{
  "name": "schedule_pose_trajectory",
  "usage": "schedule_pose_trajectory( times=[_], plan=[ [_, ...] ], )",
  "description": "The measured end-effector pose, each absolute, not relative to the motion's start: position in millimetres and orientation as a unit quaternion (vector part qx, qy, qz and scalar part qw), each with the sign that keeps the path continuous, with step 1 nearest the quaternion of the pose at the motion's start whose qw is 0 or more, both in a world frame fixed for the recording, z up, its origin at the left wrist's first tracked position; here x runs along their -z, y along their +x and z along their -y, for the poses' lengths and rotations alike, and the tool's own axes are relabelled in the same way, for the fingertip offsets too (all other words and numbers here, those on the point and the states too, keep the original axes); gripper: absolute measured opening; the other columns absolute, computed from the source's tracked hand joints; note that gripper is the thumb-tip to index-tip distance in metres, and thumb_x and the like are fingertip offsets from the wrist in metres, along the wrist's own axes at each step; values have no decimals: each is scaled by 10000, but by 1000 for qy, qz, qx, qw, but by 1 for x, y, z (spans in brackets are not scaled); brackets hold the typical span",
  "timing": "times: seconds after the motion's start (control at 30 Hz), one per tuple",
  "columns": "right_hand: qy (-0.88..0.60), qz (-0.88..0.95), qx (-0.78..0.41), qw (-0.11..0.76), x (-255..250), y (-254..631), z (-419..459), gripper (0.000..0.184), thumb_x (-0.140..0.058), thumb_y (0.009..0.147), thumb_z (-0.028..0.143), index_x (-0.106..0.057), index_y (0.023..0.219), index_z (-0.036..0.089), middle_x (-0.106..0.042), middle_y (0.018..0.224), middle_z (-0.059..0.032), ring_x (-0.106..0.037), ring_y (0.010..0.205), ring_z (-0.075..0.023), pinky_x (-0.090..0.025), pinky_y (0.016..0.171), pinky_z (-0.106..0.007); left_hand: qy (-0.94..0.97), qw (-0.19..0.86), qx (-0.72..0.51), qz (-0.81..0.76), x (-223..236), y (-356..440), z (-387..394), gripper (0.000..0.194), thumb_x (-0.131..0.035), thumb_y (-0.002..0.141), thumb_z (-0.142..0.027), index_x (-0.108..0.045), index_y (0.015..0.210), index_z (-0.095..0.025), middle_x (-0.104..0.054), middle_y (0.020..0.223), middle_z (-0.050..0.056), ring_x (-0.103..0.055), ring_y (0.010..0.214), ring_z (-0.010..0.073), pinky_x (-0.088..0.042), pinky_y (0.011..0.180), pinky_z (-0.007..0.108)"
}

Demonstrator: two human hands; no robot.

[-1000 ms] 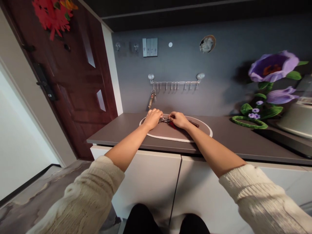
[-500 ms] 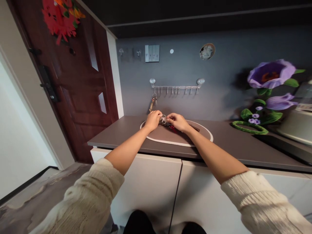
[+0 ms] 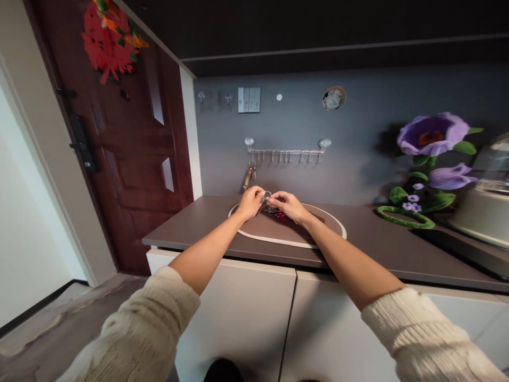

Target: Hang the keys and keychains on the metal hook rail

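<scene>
My left hand (image 3: 250,202) is closed, fingertips pinched on the left side of a metal key ring (image 3: 268,194) that stands up between my hands. From the other side, my right hand (image 3: 290,206) pinches the ring with thumb and forefinger. A dark, flat piece (image 3: 262,205) hangs below the ring beside my left fingers; its kind is unclear. Under my hands lies an oval brown mat (image 3: 274,233) with a white rim. On it, partly hidden by my right hand, are dark and red items (image 3: 278,213) with small metal parts, too small to name.
On the wall, a clear hook rail (image 3: 286,152) carries a hanging keychain (image 3: 248,176) at its left end. Purple artificial flowers (image 3: 433,135) stand on the counter (image 3: 369,241) at right, beside a pale appliance (image 3: 483,204). A dark red door (image 3: 139,154) is at left.
My hands have lifted the key ring slightly off the mat, and it now stands more upright between my fingers. The camera has tilted up a little.
</scene>
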State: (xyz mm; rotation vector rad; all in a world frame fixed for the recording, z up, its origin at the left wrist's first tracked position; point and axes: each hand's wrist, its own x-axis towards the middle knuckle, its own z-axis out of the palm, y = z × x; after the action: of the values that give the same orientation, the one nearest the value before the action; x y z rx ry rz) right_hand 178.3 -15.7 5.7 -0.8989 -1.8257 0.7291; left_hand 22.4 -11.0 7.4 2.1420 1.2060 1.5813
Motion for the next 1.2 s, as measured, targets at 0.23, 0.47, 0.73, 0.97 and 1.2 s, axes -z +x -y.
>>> schedule_pose_trajectory(
  times=[0.23,0.47,0.73,0.97,1.2],
  plan=[
    [-355,733,-302,496,-4,179,11,317,-608,650,451,-550,754,158,-588,708,1,-531,668,-106,-430,696,-264,732,112,-543,-395,-5,22,7,127,-457,795,-193,-566,750,-145,-629,783,17,-550,724,105,-423,716,233],
    [-376,713,-286,519,-7,179,14,287,-586,654,434,-532,746,168,-590,721,-3,-532,662,-112,-434,650,-250,749,99,-526,-391,-3,23,6,128,-458,795,-206,-566,755,-150,-625,785,20,-554,733,113,-432,715,246],
    [-376,721,-234,533,-10,179,15,274,-564,681,428,-529,760,168,-557,726,2,-505,684,-118,-412,685,-260,776,2,-491,-395,-4,22,8,140,-434,819,-230,-557,787,-172,-611,836,29,-525,846,147,-403,790,285],
    [-382,729,-190,536,-18,174,11,236,-521,709,401,-510,748,168,-542,728,-3,-496,693,-124,-402,725,-278,767,-60,-491,-408,-2,15,3,180,-392,847,-251,-553,812,-180,-607,860,46,-517,847,159,-393,781,290],
    [-383,719,-175,552,-41,166,-9,223,-507,703,386,-505,729,164,-528,681,8,-480,655,-114,-390,674,-261,731,-38,-487,-477,5,-2,-14,204,-379,858,-251,-567,825,-181,-620,872,51,-534,845,155,-380,751,266]
  ],
)
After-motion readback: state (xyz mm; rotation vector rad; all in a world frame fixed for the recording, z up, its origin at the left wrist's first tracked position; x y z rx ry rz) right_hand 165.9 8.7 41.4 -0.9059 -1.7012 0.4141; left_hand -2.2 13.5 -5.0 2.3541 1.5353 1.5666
